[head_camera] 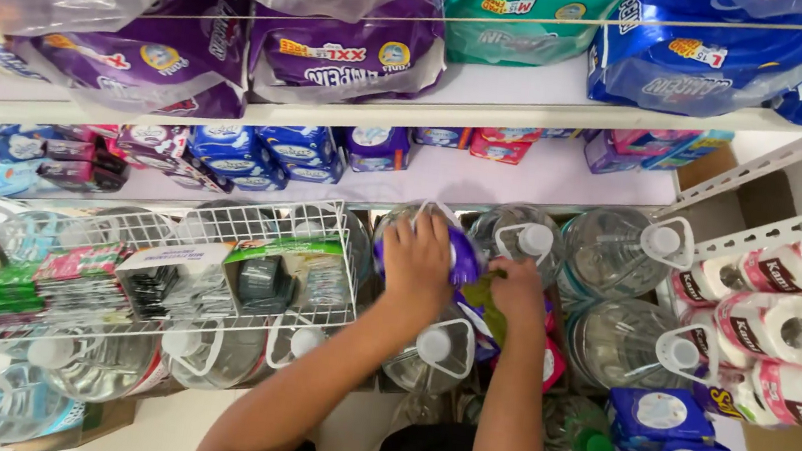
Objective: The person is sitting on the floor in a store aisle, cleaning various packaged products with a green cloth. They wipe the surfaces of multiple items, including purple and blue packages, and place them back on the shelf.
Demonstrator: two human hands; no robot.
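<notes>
From the head camera, both hands reach down among large clear water jugs standing under the lowest shelf (546, 187). The left hand (417, 263) lies curled, palm down, on a purple packet (465, 258) that sits on top of a jug, directly beneath its grip. The right hand (517, 291), just beside it, pinches a crumpled green wrapper (482, 295) (how tightly I cannot tell). The packet looks glossy, soft and rounded. A white wire basket (250, 223) hangs left.

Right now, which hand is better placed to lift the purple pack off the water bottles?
Probably the left hand: it already lies flat on the purple pack, while the right hand sits beside it on something green.
</notes>
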